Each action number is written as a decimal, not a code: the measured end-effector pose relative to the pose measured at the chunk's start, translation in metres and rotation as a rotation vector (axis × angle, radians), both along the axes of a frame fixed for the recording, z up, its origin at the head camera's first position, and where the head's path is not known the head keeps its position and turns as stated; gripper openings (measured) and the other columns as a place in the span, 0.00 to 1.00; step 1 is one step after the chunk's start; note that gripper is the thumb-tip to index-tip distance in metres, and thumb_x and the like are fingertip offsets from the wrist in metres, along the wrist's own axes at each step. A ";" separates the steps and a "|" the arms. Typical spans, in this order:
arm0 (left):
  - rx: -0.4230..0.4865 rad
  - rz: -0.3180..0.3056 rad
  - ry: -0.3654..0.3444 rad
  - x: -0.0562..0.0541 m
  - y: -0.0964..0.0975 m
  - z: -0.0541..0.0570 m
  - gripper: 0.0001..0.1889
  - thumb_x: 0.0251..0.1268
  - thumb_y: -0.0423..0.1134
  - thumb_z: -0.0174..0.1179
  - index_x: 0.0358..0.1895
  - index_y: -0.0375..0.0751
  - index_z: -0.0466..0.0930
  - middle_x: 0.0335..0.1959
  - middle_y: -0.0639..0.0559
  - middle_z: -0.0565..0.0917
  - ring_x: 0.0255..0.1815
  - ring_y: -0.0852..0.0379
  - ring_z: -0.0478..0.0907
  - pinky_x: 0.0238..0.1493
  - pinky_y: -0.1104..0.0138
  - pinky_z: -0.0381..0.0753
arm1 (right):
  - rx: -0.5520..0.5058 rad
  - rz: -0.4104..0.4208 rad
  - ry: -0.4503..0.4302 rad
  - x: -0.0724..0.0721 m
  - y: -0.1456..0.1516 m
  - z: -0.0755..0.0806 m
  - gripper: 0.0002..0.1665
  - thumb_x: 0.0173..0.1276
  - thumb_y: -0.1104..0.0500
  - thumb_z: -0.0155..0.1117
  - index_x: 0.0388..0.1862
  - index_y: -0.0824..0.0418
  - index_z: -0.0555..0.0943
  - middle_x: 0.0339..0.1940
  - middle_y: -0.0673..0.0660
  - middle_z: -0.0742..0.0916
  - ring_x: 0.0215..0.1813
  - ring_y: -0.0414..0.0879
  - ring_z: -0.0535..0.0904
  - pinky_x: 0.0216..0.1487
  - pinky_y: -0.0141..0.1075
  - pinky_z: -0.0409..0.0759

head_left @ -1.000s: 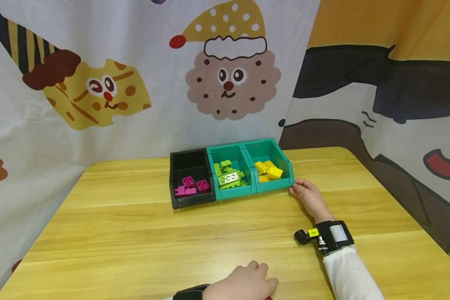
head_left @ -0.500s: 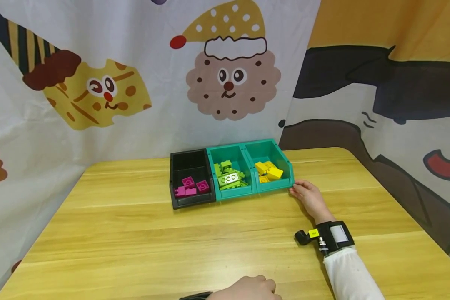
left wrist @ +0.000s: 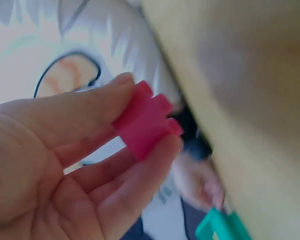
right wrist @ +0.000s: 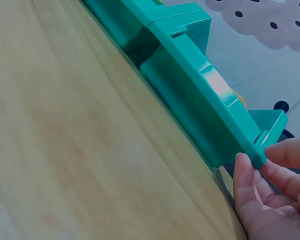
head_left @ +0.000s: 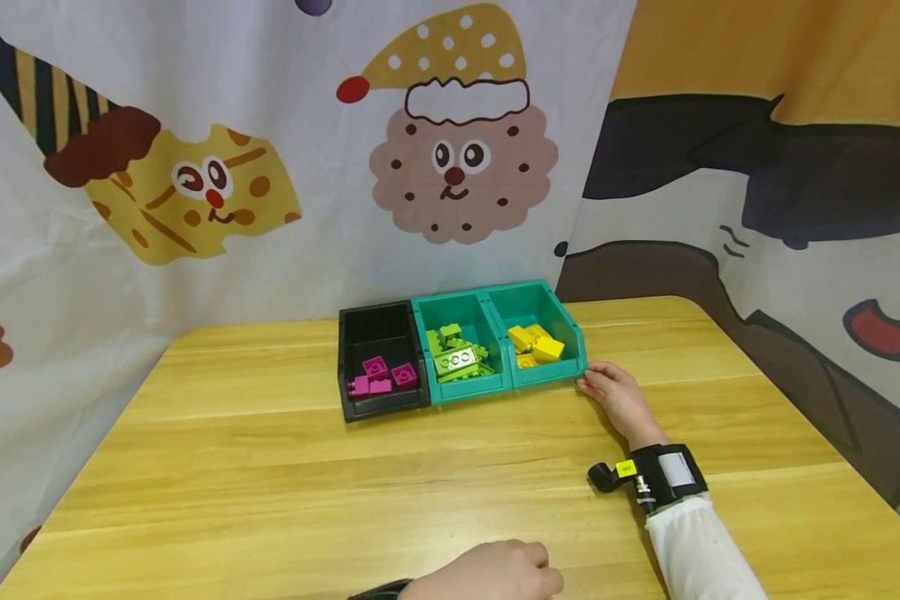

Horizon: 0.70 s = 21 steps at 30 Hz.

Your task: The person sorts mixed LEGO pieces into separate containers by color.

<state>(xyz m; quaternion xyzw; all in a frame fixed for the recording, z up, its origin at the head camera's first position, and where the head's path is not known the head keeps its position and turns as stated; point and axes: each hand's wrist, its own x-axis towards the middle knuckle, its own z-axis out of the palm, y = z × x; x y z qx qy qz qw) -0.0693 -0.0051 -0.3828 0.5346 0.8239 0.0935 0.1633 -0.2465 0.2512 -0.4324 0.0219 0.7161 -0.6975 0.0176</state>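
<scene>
My left hand (head_left: 487,572) is at the bottom edge of the head view, over the near part of the table. In the left wrist view its thumb and fingers pinch a pink toy brick (left wrist: 142,120), studs pointing away from the palm; the head view hides this brick. My right hand (head_left: 621,402) is at the front right corner of the right-hand teal bin (head_left: 547,377). Seen from the right wrist, the thumb (right wrist: 243,172) lies at the front of that corner and the fingers at its side, pinching it. Yellow bricks (head_left: 547,349) lie in this bin.
Left of it, a second teal bin (head_left: 471,388) holds lime green bricks (head_left: 457,360), and a black bin (head_left: 386,407) holds several magenta bricks (head_left: 403,376). The three bins stand side by side at the back of the wooden table (head_left: 285,483), before a printed curtain (head_left: 307,275).
My left hand first drew back toward the near edge, taking the pink brick out of the head view, then rose slightly. The right hand and the bins keep their places.
</scene>
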 end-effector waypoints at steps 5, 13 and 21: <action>0.199 0.206 0.005 -0.006 -0.019 0.033 0.08 0.64 0.42 0.61 0.45 0.50 0.78 0.36 0.63 0.76 0.32 0.73 0.68 0.37 0.82 0.70 | 0.010 0.002 0.004 -0.001 0.000 0.000 0.22 0.75 0.64 0.45 0.60 0.79 0.61 0.38 0.47 0.77 0.39 0.31 0.78 0.47 0.22 0.77; 0.422 0.446 0.040 -0.013 -0.042 0.059 0.15 0.60 0.38 0.64 0.50 0.45 0.79 0.46 0.55 0.81 0.41 0.67 0.76 0.43 0.78 0.77 | -0.003 -0.005 -0.001 -0.002 0.001 -0.002 0.21 0.75 0.64 0.45 0.59 0.78 0.62 0.38 0.46 0.77 0.40 0.31 0.78 0.46 0.22 0.77; 0.611 0.614 0.166 -0.039 -0.065 0.062 0.14 0.53 0.31 0.68 0.45 0.38 0.80 0.41 0.50 0.82 0.38 0.60 0.79 0.40 0.71 0.80 | 0.008 -0.001 -0.003 0.000 0.002 -0.003 0.22 0.74 0.64 0.45 0.60 0.79 0.61 0.36 0.45 0.77 0.40 0.31 0.78 0.46 0.22 0.77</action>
